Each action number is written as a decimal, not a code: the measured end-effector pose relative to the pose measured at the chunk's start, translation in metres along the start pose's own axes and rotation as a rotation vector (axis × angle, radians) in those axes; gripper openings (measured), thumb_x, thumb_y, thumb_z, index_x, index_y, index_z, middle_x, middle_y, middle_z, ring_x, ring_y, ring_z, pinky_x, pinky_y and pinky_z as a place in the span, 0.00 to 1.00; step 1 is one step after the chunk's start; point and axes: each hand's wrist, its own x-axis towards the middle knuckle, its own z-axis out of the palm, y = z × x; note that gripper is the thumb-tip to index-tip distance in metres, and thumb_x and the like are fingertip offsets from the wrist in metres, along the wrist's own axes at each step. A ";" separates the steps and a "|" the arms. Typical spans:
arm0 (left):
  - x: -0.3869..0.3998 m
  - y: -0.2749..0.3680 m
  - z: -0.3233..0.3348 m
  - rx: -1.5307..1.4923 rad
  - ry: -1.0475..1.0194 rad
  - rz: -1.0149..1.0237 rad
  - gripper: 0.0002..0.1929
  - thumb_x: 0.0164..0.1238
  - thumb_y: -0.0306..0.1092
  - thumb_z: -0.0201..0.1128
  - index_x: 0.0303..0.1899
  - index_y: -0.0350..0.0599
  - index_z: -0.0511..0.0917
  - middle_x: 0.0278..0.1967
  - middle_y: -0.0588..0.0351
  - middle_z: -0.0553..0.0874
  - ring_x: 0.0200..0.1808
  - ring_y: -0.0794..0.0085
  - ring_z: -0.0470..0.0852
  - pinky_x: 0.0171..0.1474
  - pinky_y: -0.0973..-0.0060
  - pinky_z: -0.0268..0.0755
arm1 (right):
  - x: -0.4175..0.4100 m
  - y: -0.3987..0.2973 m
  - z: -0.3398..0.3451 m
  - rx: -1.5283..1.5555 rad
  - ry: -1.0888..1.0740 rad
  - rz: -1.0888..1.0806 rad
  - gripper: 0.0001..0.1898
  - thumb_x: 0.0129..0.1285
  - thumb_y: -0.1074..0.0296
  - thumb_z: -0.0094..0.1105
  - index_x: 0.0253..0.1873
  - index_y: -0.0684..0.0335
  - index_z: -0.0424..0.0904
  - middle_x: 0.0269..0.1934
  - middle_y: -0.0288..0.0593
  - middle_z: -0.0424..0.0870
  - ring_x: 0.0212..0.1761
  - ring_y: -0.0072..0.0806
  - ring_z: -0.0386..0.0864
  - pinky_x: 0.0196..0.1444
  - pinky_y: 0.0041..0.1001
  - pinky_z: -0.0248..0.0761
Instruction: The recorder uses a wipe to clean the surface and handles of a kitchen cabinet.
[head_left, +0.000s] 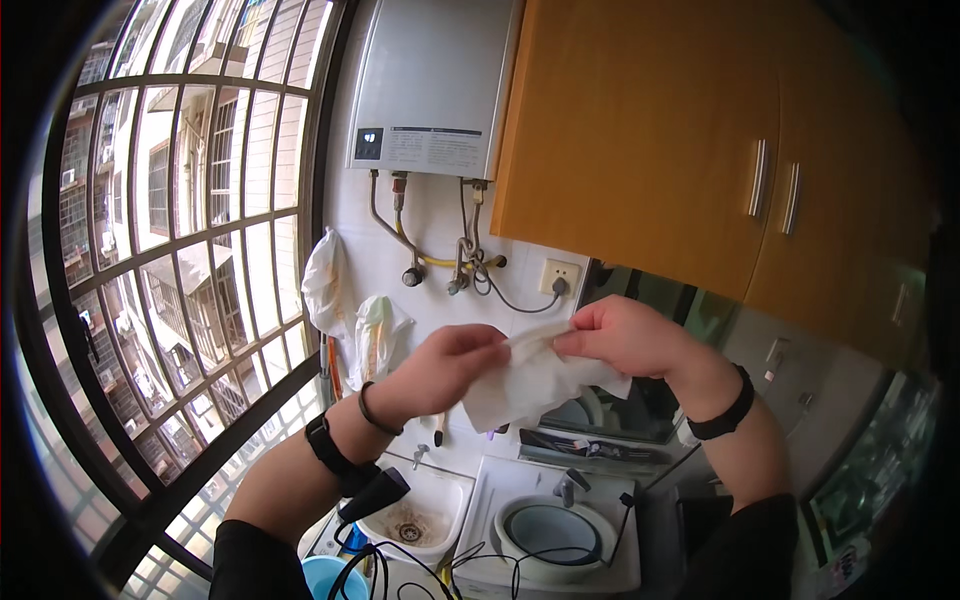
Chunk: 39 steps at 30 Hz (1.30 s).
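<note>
Both hands are raised at the middle of the view, holding a thin white cloth or paper sheet (517, 379) between them. My left hand (457, 367) pinches its upper left edge between thumb and fingers. My right hand (626, 337) grips the upper right edge, with the sheet drooping in folds below. Whether it is cloth or paper I cannot tell. A black band is on each forearm. Beyond the hands, a wall socket (561, 277) holds a plug, and a grey water heater (431, 90) hangs above.
Wooden wall cabinets (645, 135) fill the upper right. Below stand a square white sink (442, 517) and a round basin (551, 532), with black cables (367, 559) crossing in front. A barred window (195, 225) is at left. White plastic bags (326, 281) hang beside it.
</note>
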 end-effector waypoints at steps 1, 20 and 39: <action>-0.002 0.002 -0.004 -0.056 0.050 -0.059 0.13 0.80 0.38 0.58 0.51 0.36 0.82 0.39 0.61 0.86 0.40 0.81 0.81 0.47 0.77 0.75 | 0.000 0.003 0.000 0.111 -0.030 0.008 0.18 0.73 0.51 0.64 0.46 0.64 0.87 0.30 0.33 0.84 0.26 0.16 0.75 0.31 0.21 0.71; -0.010 -0.009 0.031 -0.526 -0.210 0.063 0.30 0.72 0.25 0.66 0.72 0.38 0.65 0.54 0.57 0.83 0.54 0.75 0.83 0.57 0.74 0.77 | -0.004 0.046 0.057 -0.367 0.676 -0.955 0.11 0.59 0.68 0.74 0.45 0.62 0.83 0.48 0.45 0.86 0.44 0.42 0.86 0.47 0.35 0.82; -0.015 -0.021 0.061 -0.205 0.126 0.208 0.24 0.75 0.27 0.64 0.70 0.40 0.73 0.55 0.60 0.84 0.55 0.78 0.81 0.59 0.74 0.76 | -0.004 0.043 0.072 0.037 0.479 -0.721 0.10 0.61 0.73 0.72 0.44 0.66 0.81 0.34 0.41 0.82 0.32 0.32 0.84 0.38 0.30 0.80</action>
